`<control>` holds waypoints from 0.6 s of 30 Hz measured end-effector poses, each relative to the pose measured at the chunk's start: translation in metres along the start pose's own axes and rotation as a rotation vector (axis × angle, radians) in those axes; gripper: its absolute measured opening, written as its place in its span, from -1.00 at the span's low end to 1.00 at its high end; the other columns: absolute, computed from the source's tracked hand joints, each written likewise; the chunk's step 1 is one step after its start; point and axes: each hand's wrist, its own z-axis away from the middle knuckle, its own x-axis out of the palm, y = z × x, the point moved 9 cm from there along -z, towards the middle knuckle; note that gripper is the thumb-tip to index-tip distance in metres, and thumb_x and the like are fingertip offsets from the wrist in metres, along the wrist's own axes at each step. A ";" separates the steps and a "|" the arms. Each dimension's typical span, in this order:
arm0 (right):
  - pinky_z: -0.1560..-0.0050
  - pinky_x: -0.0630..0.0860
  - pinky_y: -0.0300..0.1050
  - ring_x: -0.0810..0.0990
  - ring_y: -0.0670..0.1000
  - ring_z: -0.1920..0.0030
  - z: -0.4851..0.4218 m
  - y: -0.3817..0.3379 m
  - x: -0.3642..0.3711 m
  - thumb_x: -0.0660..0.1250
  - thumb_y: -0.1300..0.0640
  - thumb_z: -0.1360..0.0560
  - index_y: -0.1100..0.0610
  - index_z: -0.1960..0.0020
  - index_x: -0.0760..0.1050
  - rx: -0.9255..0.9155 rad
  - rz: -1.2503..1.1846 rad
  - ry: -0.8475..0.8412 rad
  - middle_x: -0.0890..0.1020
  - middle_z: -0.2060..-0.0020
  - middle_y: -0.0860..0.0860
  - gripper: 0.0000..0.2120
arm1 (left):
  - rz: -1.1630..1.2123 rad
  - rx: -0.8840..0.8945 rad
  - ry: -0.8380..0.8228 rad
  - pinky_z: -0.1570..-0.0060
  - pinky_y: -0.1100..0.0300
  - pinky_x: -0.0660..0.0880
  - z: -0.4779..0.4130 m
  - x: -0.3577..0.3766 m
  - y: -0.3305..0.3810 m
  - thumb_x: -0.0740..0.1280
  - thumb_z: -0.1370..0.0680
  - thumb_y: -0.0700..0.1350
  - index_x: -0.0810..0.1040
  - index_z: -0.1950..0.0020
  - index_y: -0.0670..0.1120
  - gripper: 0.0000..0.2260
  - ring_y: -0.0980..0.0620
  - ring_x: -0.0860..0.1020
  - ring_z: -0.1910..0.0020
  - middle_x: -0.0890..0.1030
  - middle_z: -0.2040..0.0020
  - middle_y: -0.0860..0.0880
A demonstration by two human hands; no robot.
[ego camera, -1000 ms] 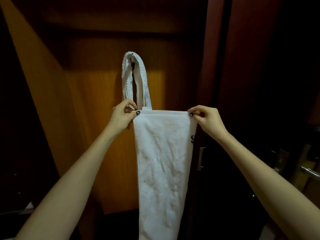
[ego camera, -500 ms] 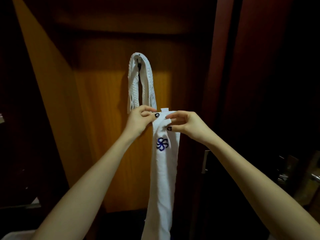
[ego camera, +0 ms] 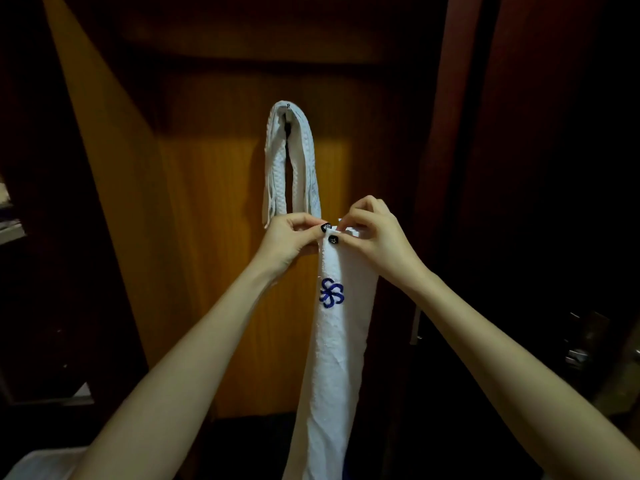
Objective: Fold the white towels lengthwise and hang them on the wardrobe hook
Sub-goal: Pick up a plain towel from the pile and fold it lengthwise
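Note:
A white towel (ego camera: pixel 341 348) with a blue flower emblem hangs down in front of me, folded into a narrow strip. My left hand (ego camera: pixel 289 242) and my right hand (ego camera: pixel 375 237) meet at its top edge, and both pinch the corners together. A second white towel (ego camera: pixel 290 161) is draped over the wardrobe hook (ego camera: pixel 288 106) on the wooden back panel, just above and behind my hands. The lower end of the held towel runs out of view at the bottom.
The wooden wardrobe panel (ego camera: pixel 214 237) fills the middle, with a slanted side wall at left. A dark red door edge (ego camera: pixel 446 168) stands to the right. Metal door hardware (ego camera: pixel 578 355) glints at lower right. A pale object (ego camera: pixel 41 462) lies at bottom left.
My hands came together from a wide spread, folding the towel in half lengthwise so the blue emblem faces me. The towel on the hook has not moved.

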 end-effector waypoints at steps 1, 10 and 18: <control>-0.10 0.46 -0.02 0.43 -0.02 -0.03 0.000 -0.001 0.001 0.46 0.04 -0.45 -0.01 0.15 0.55 -0.006 0.004 -0.016 0.46 0.09 -0.06 -0.90 | 0.007 -0.007 -0.020 0.28 0.28 0.54 0.001 0.002 -0.001 0.42 -0.48 -0.21 0.69 0.18 -0.05 -0.91 0.10 0.58 0.27 0.65 0.25 -0.02; -0.18 0.50 0.02 0.49 0.06 -0.13 -0.002 0.021 0.011 0.49 0.01 -0.42 0.18 0.17 0.54 0.110 -0.024 -0.080 0.50 -0.04 0.04 -0.75 | 0.075 -0.043 -0.087 0.29 0.26 0.53 0.006 0.003 -0.017 0.48 -0.40 -0.13 0.72 0.08 -0.05 -0.88 0.01 0.61 0.19 0.69 0.15 -0.08; 0.08 0.47 0.05 0.54 0.02 0.15 0.005 0.046 0.001 0.47 0.10 -0.46 0.22 0.16 0.52 0.155 -0.109 -0.188 0.58 0.15 0.19 -0.80 | 0.048 0.080 -0.035 0.34 0.35 0.50 -0.008 -0.024 0.000 0.39 -0.49 -0.30 0.67 0.07 -0.13 -0.89 0.15 0.62 0.28 0.70 0.20 0.01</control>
